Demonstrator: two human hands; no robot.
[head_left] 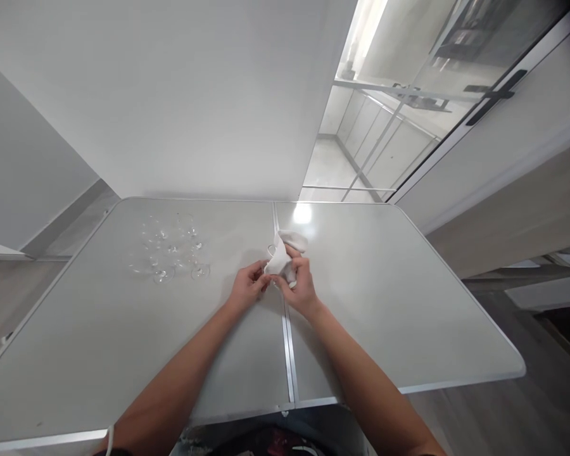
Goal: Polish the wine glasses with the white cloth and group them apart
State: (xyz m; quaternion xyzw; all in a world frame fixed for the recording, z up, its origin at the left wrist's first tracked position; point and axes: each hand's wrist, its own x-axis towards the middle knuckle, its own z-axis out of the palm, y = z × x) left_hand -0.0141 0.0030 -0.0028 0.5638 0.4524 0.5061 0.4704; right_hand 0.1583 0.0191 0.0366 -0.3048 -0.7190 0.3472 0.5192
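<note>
Above the middle of the table, a white cloth (280, 258) is bunched around a clear stemmed glass (271, 250). Only a thin round edge of that glass shows at the cloth's left side; the cloth and fingers hide most of it. My right hand (301, 285) is closed on the cloth, thumb low and fingers over its right side. My left hand (247, 285) is closed in a pinch at the cloth's lower left, apparently on the glass, though its fingertips are partly hidden. Several clear stemmed glasses (171, 250) stand in a group to the left.
The grey folding table (389, 304) has a metal seam (288, 354) down its middle. A white wall (194, 114) rises behind its far edge. At the back right is a glass-paned door (384, 126) with a dark handle (496, 98).
</note>
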